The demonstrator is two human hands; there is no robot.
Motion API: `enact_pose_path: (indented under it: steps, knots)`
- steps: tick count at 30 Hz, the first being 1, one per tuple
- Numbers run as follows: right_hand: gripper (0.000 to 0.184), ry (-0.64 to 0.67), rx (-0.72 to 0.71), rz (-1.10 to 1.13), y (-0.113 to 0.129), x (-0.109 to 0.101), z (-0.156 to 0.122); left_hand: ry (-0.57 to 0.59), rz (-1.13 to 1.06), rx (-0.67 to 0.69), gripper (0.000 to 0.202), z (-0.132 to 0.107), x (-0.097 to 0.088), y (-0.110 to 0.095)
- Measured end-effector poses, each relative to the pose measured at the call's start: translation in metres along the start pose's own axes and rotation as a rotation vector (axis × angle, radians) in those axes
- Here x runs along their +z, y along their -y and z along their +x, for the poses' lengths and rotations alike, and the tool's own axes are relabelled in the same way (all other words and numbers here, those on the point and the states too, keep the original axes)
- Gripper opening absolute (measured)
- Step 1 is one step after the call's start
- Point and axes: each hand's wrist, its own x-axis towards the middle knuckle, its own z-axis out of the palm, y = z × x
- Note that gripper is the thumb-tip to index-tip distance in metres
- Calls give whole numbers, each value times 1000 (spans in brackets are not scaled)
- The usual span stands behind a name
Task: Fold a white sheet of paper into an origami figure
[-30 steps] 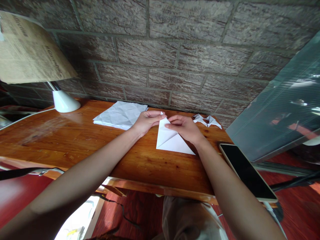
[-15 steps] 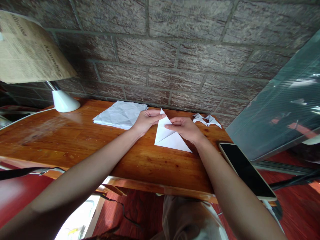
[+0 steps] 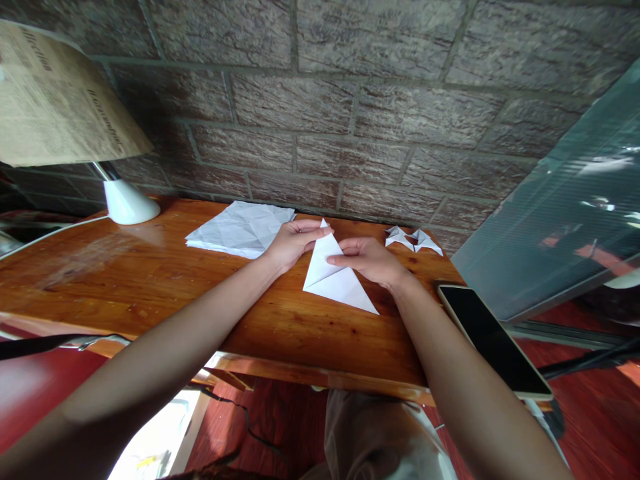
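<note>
A white sheet folded into a triangle (image 3: pixel 336 283) lies on the wooden table (image 3: pixel 150 280). My left hand (image 3: pixel 293 243) pinches the triangle's top corner from the left, fingers together on the paper. My right hand (image 3: pixel 373 260) rests on the triangle's right side, with its fingers curled and pressing a flap down toward the middle. Part of the paper is hidden under my right hand.
A crumpled stack of white paper (image 3: pixel 240 229) lies behind my left hand. Two small folded paper shapes (image 3: pixel 413 240) sit by the brick wall. A dark phone (image 3: pixel 493 340) lies at the table's right edge. A lamp with a white base (image 3: pixel 130 203) stands far left.
The folded triangle has slid and turned a little to the left under my hands. My left fingers now reach its top corner, and my right fingers have shifted along the flap.
</note>
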Motion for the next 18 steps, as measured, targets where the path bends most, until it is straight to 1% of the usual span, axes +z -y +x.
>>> enact_pose_path:
  steps: [3, 6, 13, 18]
  knots:
    - [39, 1, -1, -5, 1, 0, 0, 87, -54, -62, 32, 0, 0, -3]
    - [39, 9, -11, 24, 1, 0, 0, 131, -114, -110, 34, 1, 1, -6]
    - [42, 37, -23, 36, 0, -1, 1, 154, -132, -125, 27, 1, 0, -4]
    - [42, 52, -13, 41, 1, 0, 0, 123, -133, -112, 23, 1, 0, -2]
